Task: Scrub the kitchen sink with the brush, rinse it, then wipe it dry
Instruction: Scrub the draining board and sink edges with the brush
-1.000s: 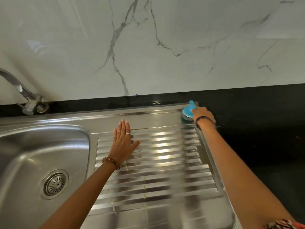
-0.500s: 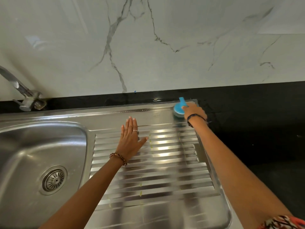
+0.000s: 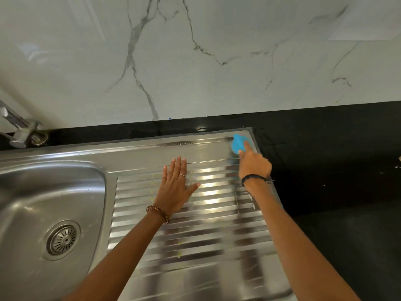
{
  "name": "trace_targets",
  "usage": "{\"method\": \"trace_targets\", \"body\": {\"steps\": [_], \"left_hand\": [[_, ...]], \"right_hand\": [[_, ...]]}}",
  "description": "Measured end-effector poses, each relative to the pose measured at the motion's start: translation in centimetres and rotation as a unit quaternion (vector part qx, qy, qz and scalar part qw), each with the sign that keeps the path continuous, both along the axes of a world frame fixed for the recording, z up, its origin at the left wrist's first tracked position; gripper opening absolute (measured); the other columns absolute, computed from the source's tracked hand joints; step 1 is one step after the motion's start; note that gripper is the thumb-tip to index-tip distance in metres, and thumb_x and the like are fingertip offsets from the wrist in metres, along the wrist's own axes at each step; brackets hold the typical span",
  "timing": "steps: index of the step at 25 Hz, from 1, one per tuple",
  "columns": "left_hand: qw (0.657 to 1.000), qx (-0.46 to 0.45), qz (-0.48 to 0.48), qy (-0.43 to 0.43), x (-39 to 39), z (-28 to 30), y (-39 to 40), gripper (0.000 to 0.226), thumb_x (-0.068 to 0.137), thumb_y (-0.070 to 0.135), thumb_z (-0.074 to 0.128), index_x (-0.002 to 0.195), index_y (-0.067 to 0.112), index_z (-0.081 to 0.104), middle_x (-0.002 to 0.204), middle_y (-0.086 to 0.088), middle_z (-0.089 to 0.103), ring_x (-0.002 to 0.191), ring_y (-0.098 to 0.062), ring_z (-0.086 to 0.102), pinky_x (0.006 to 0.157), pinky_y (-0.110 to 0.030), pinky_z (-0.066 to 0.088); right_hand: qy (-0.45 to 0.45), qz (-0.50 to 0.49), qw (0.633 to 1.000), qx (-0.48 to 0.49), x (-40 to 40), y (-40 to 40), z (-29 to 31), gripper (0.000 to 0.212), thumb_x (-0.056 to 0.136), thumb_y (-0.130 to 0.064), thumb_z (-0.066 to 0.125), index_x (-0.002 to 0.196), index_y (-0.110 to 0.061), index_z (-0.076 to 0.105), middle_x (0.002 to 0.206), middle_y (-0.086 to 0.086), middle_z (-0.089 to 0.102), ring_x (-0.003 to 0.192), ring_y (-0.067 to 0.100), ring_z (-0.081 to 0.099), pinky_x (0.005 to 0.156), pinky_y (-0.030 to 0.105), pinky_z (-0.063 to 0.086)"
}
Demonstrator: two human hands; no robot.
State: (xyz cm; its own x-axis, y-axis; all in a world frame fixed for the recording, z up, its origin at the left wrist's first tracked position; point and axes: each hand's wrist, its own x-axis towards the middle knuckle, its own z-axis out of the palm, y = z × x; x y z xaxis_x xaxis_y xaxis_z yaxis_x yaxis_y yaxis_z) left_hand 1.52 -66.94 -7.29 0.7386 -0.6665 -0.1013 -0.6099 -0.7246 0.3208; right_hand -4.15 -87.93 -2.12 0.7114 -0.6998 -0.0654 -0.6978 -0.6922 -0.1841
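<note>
A person's right hand (image 3: 254, 165) presses a round blue plastic scrubbing brush (image 3: 238, 144) into the far right corner of a stainless-steel kitchen sink unit (image 3: 138, 157), where the ribbed draining board (image 3: 195, 231) meets the black stone worktop (image 3: 338, 166). The grip is closed over the brush from the near side, index finger laid along its blue top; the brush sits just beyond the knuckles, its bristles partly hidden under the hand and blurred. A dark band circles that wrist. The left hand (image 3: 175, 190) lies flat and spread, palm down, on the far ribs of the draining board, holding nothing, well apart from the brush; it wears a ring and a brown beaded bracelet (image 3: 158, 213). Small bubbles line the sink's far rim beside the brush. To the left lies the steel basin with its round drain strainer (image 3: 63, 240), and a metal tap (image 3: 20, 131) stands at the far left edge. A white veined marble wall (image 3: 195, 61) rises behind the worktop.
</note>
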Motion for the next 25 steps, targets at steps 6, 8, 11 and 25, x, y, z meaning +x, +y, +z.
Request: {"method": "trace_targets", "body": {"steps": [6,8,11,25], "left_hand": [[0.999,0.005,-0.029,-0.016,-1.1,-0.3,-1.2,0.104,0.066,0.076,-0.025,0.146,0.014,-0.004,0.154,-0.004,-0.008,0.137,-0.014,-0.017,0.108,-0.028,-0.018],[0.999,0.008,-0.025,-0.018,-1.9,-0.1,-1.6,0.105,0.067,0.077,-0.021,0.147,0.012,-0.003,0.154,-0.005,-0.009,0.136,-0.014,-0.019,0.108,-0.028,-0.017],[0.999,-0.001,-0.032,-0.008,-3.7,0.7,-1.7,0.091,0.076,0.067,-0.007,0.148,0.013,0.002,0.156,-0.004,-0.002,0.142,-0.015,-0.01,0.109,-0.028,-0.018],[0.999,-0.038,-0.038,0.011,-9.8,1.0,1.1,0.086,0.077,0.071,0.007,0.142,0.018,-0.011,0.15,0.0,-0.018,0.139,-0.014,-0.018,0.108,-0.027,-0.021]], "right_hand": [[-0.098,-0.02,0.986,0.136,3.1,-3.3,0.6,0.046,0.101,-0.035,0.03,0.144,-0.02,0.031,0.121,0.02,0.057,0.108,0.034,0.057,0.086,0.041,0.047],[-0.071,-0.018,0.99,0.122,1.5,-2.8,0.7,0.046,0.101,-0.036,0.029,0.145,-0.021,0.03,0.122,0.02,0.057,0.109,0.034,0.056,0.088,0.042,0.047],[-0.032,-0.037,0.996,0.073,-4.7,0.9,-0.1,0.048,0.101,-0.036,0.027,0.148,-0.023,0.022,0.11,0.017,0.061,0.096,0.03,0.06,0.076,0.037,0.046],[-0.022,-0.034,0.994,0.097,-5.3,0.7,0.3,0.047,0.101,-0.036,0.028,0.147,-0.024,0.023,0.116,0.021,0.058,0.102,0.034,0.058,0.081,0.04,0.046]]}}
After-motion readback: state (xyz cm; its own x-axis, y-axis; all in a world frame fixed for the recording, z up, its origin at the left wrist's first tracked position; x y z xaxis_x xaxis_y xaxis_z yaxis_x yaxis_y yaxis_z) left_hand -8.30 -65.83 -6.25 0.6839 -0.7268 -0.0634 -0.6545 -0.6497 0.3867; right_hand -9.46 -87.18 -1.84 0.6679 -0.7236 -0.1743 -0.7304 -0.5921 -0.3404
